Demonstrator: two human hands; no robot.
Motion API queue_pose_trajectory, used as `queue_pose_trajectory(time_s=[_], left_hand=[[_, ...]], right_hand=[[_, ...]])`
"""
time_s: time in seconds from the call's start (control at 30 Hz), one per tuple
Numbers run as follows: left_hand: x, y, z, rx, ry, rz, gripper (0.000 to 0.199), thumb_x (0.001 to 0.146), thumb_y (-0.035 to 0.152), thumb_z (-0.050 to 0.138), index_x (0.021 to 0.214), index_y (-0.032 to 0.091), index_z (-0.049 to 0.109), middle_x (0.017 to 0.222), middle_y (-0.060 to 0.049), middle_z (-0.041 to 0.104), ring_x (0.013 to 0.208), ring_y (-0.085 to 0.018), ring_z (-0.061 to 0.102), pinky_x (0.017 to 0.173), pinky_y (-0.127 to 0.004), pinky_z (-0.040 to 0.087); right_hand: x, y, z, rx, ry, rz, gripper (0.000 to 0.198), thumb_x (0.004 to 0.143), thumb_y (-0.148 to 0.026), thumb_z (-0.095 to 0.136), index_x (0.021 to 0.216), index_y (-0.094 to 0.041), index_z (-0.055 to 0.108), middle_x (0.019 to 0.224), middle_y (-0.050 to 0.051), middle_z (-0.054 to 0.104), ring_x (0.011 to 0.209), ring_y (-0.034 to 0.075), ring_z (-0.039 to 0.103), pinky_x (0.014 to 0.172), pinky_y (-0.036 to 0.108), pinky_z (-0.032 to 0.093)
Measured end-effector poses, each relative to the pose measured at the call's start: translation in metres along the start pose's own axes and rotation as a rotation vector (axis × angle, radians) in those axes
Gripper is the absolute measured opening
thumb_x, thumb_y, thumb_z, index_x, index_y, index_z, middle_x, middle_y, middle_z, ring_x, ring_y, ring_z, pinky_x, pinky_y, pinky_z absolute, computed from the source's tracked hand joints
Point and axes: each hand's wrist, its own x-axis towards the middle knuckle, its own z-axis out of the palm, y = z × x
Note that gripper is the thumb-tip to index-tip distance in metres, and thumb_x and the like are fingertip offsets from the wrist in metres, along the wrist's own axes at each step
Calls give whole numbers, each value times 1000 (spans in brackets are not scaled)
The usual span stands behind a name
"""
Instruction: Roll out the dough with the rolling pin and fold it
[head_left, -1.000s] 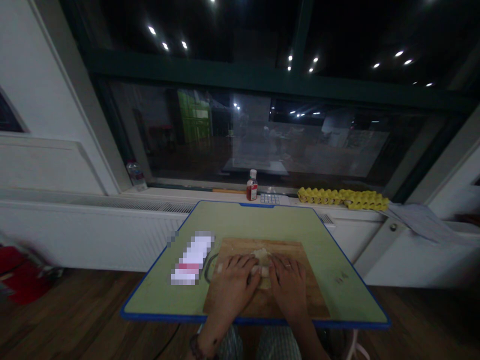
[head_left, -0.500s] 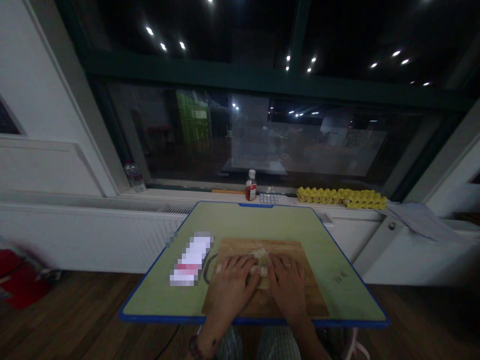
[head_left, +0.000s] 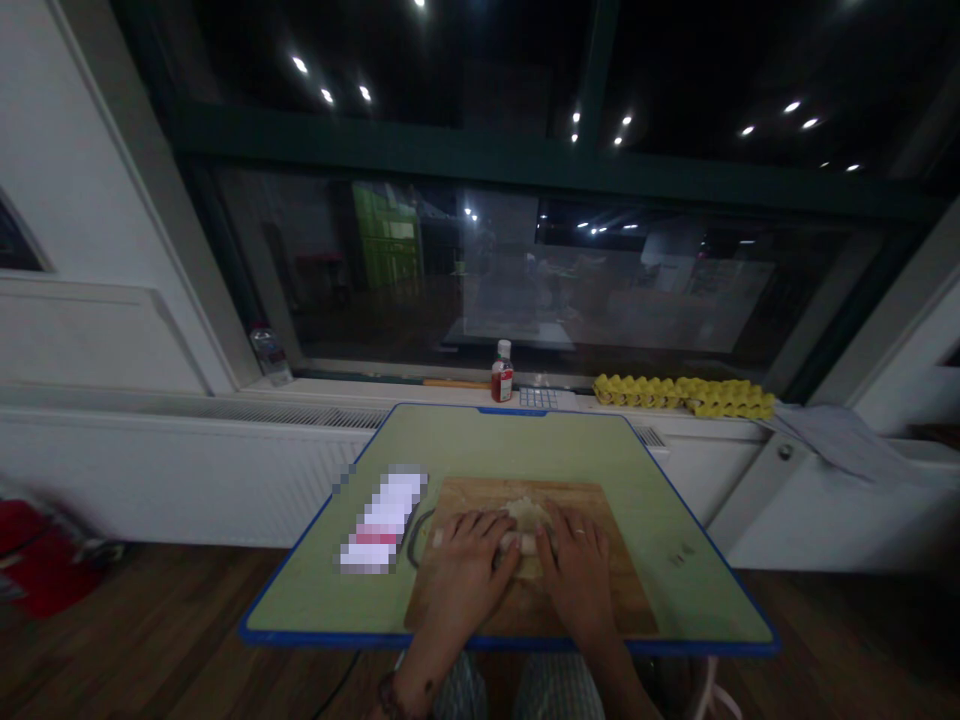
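A small pale rolling pin (head_left: 528,544) lies crosswise on the wooden board (head_left: 577,600), mostly hidden under my hands. Just beyond it, a flattened white piece of dough (head_left: 526,514) shows between my fingers. My left hand (head_left: 474,548) is closed over the left part of the pin, its thumb pointing inward; a pale end of the pin peeks out at its left. Over the right part lies my right hand (head_left: 576,552), fingers bent forward across the pin, a ring on one finger. Both palms face down. The undersides of the fingers are hidden.
The board rests on a green folding table (head_left: 675,600) with a blue edge. A blurred-out phone-like object (head_left: 384,522) lies left of the board, beside a dark curved loop. On the windowsill stand a small red-labelled bottle (head_left: 502,374), a yellow egg tray (head_left: 682,396) and a clear bottle (head_left: 270,357).
Slightly more of the dough shows beyond the pin between my hands. My right hand's fingers have shifted a little; the left hand stays almost in place.
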Motion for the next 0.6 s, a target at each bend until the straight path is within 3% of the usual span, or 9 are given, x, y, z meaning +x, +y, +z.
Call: queue_pose_trajectory(time_s=[0.6], left_hand=[[1,1,-1,1,-16,-9,28,96,34,50,117,30,67,123,0,68,110,-25,58,101,-45,38]], right_hand=[[3,-2,-6,-26,-99,42,44,99,-36,41,138,-23,56,129,10,62,121,28,51,104,45,33]])
